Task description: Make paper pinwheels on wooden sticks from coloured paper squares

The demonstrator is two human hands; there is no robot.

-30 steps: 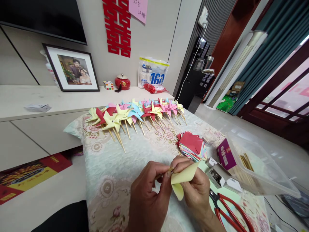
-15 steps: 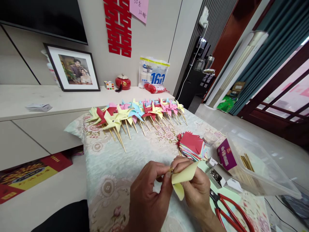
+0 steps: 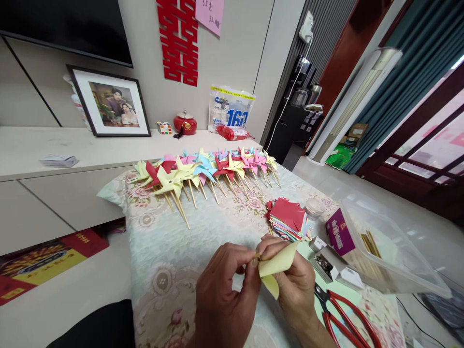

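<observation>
My right hand grips a yellow paper pinwheel, its folded blades sticking out between the fingers. My left hand is closed in a pinch against it, thumb and forefinger on the tan tip of a wooden stick at the pinwheel's middle. Most of that stick is hidden by the fingers. Both hands are above the front of the flowered tablecloth. Just beyond my right hand lies a stack of cut paper squares, red on top.
Finished pinwheels in several colours lie along the table's back. To the right are a small white box of metal pieces, red-handled pliers, a round clear container and a clear plastic bin holding sticks.
My left fingertips have shifted slightly and now cover more of the stick. The yellow pinwheel has moved a little to the right in my right hand.
</observation>
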